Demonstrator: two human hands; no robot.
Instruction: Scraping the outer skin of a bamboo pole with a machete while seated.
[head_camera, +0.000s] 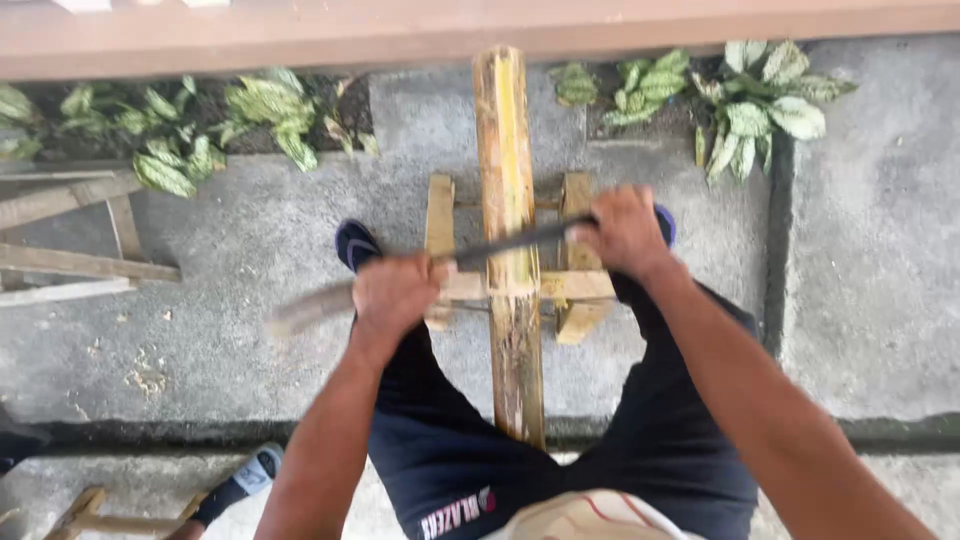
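— Where does the bamboo pole (508, 230) sit for you right now?

— Straight out in front of me, between my knees. Its long axis runs away from my body toward the brown ledge (480, 35), and it rests across the small wooden stand (575, 285) on the concrete floor (250, 300). The near end comes down between my thighs; the far end reaches almost to the ledge.

— And the blade?

— The long blade (500, 245) lies crosswise to the pole, nearly square to it, resting on the pole's upper face just beyond the stand's crossbar. My left hand (395, 295) is left of the pole and my right hand (625, 232) is right of it, one on each end of the blade.

— Fingers?

— Both sets are curled tight and clamped on the blade. The left end sticking out past my fist is blurred, so I can't tell whether that is handle or steel.

— Which hand is nearer the pole?

— The right, I'd say; it sits just beside the pole and a bit farther from me. The left is lower, closer to my body, a little more apart from the pole.

— Anything else around?

— My blue sandal (355, 243) left of the stand, leafy plants (760, 110) under the ledge, and a wooden frame (90, 230) well off to the left.
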